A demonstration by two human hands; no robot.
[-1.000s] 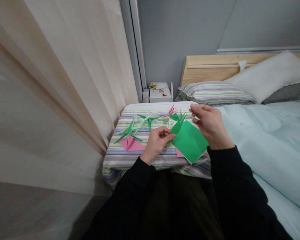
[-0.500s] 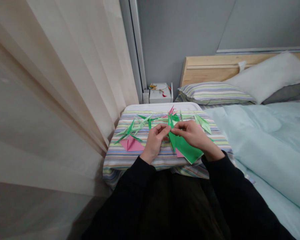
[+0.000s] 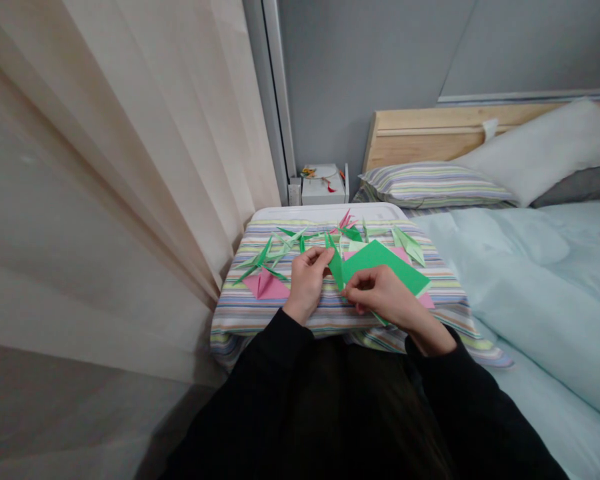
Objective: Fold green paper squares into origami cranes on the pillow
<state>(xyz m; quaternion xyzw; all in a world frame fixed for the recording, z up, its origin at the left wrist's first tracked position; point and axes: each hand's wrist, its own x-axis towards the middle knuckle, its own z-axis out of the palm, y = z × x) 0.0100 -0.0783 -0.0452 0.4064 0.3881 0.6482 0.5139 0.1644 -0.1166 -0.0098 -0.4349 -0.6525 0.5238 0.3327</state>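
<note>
My left hand pinches a narrow folded green paper between thumb and fingers at its left edge. At that paper's lower tip, the fingers of my right hand are pressed together on it. Just to the right, a flat green paper sheet lies over pink paper, partly covered by my right hand. Folded green paper cranes stand left of my left hand, behind a creased pink paper. Further back are a pink folded piece and a pale green one.
A striped cloth covers most of a small white table. The beige curtain hangs close on the left. On the right is a bed with a pale blue quilt. A white box stands behind the table.
My right hand has moved down from the paper's top to its lower tip. The folded paper has shifted slightly, and the flat green sheet now shows more fully.
</note>
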